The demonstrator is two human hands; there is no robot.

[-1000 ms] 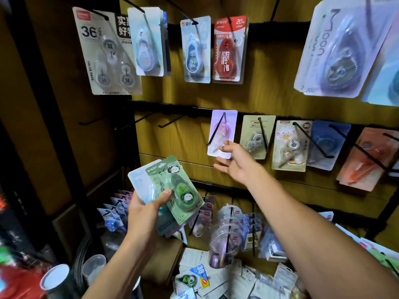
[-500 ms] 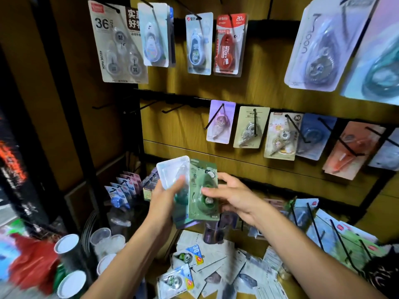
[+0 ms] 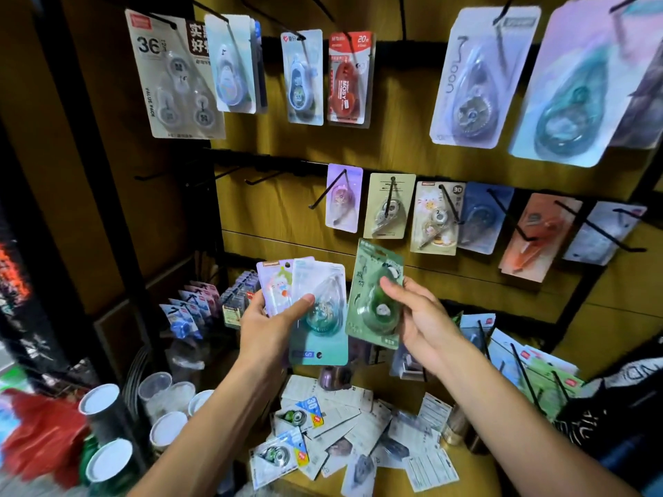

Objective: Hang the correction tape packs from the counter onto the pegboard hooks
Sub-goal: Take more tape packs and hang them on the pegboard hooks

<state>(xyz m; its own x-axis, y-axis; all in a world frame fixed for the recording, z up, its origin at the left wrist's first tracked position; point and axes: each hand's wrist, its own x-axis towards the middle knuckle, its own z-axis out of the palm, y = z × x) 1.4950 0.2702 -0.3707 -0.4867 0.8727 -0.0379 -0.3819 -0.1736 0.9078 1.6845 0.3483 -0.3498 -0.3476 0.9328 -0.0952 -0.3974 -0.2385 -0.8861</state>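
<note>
Here the wooden pegboard [image 3: 412, 152] fills most of what I see, its black hooks [image 3: 328, 193] carrying hung packs in rows: a grey value pack [image 3: 172, 77] at upper left, a red pack [image 3: 349, 77] further right, and a lilac pack [image 3: 343, 199] in the middle row with bare hooks to its left. Below, the desk [image 3: 394, 487] holds a loose heap of correction tape packs [image 3: 344, 435], most lying face down, a few showing their blue and yellow labels. White-lidded cups [image 3: 104, 417] stand to the left of that heap.

My left hand [image 3: 267, 331] holds a small fan of packs in front of the board, thumb pressed across the front of a teal pack [image 3: 319, 313], with a lilac-and-white pack [image 3: 276, 285] tucked behind it. My right hand [image 3: 419, 317] holds the green pack [image 3: 375, 292] just beside the fan, slightly apart from it and tilted a little to the right. My fingers pinch it by its right edge, the thumb resting on the clear blister. The green pack's top sits just under the middle row of hung packs, touching none of them.
</note>
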